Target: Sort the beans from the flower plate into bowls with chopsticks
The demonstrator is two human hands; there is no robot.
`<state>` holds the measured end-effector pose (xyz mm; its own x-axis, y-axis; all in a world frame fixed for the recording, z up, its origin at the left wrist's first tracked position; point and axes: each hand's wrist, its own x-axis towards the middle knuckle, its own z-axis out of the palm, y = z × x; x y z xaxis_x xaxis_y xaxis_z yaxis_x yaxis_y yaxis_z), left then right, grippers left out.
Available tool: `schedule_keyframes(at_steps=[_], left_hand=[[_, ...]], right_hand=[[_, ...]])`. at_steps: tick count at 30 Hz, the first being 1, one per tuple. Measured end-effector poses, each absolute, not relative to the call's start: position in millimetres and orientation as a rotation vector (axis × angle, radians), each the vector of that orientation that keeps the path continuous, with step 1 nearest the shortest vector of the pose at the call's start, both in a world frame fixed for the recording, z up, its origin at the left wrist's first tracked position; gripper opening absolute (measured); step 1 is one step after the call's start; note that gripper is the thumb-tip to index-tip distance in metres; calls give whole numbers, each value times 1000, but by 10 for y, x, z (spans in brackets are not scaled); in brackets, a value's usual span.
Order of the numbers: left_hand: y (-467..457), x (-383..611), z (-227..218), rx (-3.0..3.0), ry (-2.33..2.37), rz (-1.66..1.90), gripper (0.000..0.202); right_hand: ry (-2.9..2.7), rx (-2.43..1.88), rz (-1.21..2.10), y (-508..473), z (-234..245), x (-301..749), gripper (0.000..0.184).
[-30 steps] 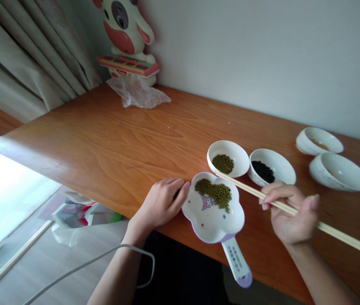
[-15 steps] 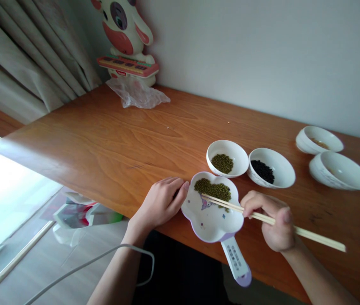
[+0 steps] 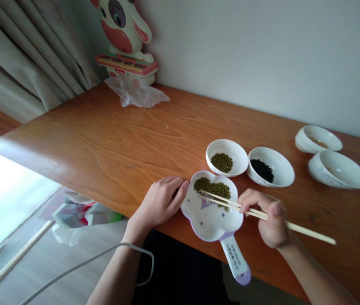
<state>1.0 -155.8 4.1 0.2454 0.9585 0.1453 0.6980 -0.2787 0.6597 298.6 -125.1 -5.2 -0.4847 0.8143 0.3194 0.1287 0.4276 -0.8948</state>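
Observation:
A white flower-shaped dish with a purple rim and a handle lies at the table's front edge, holding green mung beans. My right hand is closed round a pair of wooden chopsticks. Their tips are slightly apart inside the dish, at the lower left edge of the bean pile; I cannot tell whether a bean is between them. Beside the dish's left rim, my left hand rests on the table with its fingers curled together and the thumb close to the rim. Its fingertips are partly hidden.
Behind the dish stand a white bowl of mung beans and another bowl of black beans. Two more white bowls stand farther right. A clear plastic bag and a cow-shaped toy keyboard are at the back left.
My right hand has shifted slightly left, and the chopstick tips have spread a little apart inside the dish. My left hand and the dish have stayed in place.

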Motion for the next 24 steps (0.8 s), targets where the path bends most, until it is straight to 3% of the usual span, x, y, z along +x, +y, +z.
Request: schedule_keyframes(at_steps=[13,24], left_hand=[[-1559,5,41,2027,1498,726,34],[-1577,-19,-9,2011,1537,700,35]], right_hand=[[-1758,-741,1037,-1268,39,2957,70],[-1297,-858,738,-1078,163,3025,73]])
